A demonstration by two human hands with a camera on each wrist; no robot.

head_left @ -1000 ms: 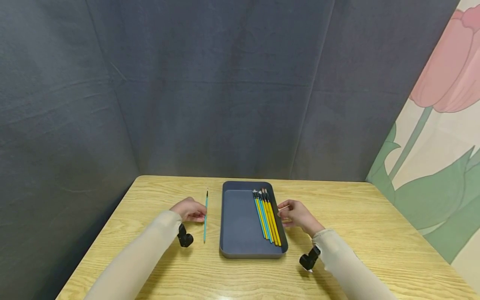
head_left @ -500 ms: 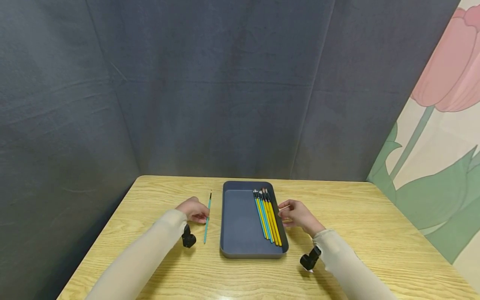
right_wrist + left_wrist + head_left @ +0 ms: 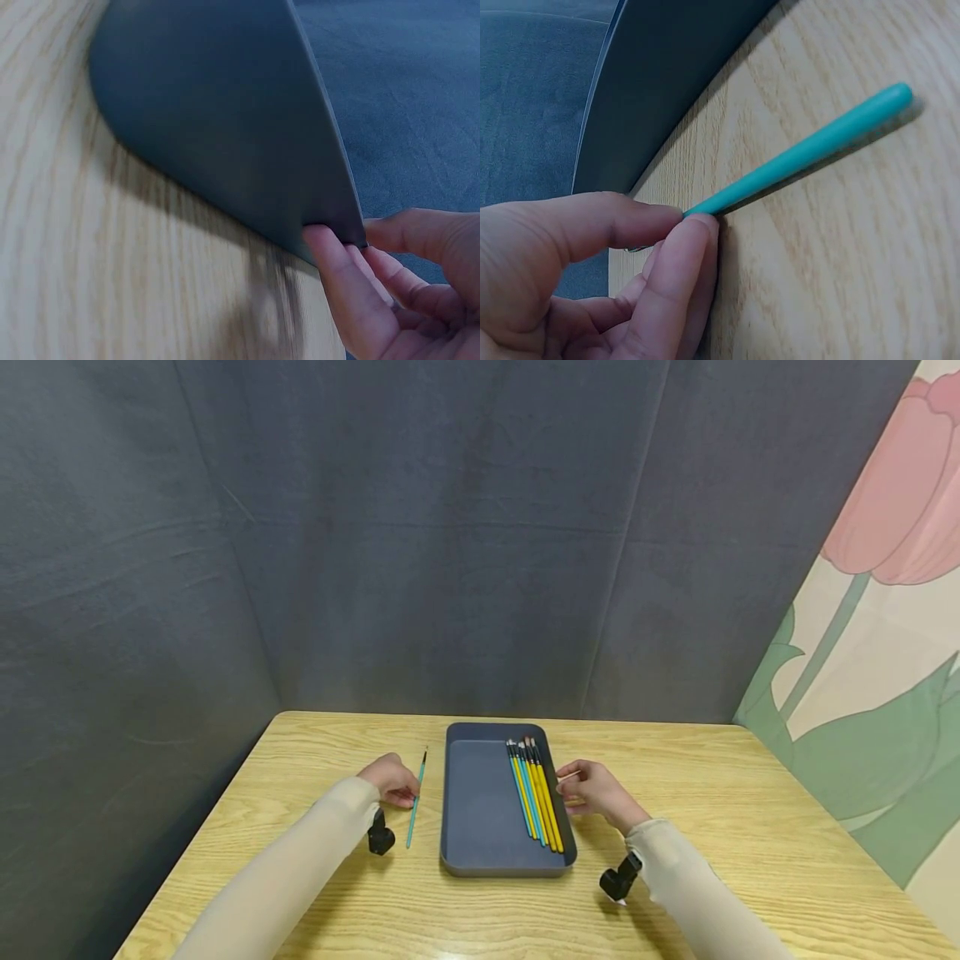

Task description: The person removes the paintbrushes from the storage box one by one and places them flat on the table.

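My left hand point(image 3: 393, 782) pinches a thin turquoise paintbrush point(image 3: 413, 818) between thumb and fingers, left of the dark grey tray point(image 3: 507, 871). In the left wrist view the paintbrush handle point(image 3: 810, 153) slants low over the wood, its rounded end pointing away from the fingers; the fingers hide the part they grip. At the tray's right side, my right hand point(image 3: 596, 792) holds the wall by its rim, and the right wrist view has fingertips against the outer wall point(image 3: 217, 112). Several yellow and turquoise paintbrushes point(image 3: 537, 797) lie side by side, bristles away from me, along the tray's right half.
The light wooden table point(image 3: 675, 760) ends at its back edge against a dark grey curtain point(image 3: 435, 568). A flower-patterned wall covering point(image 3: 862, 693) stands at the right. Small black cameras sit at both wrists.
My left hand has shifted slightly right, toward the tray, and the pinched paintbrush has tilted, its bristle end swinging right. The right hand, the tray and the brushes inside stay put.
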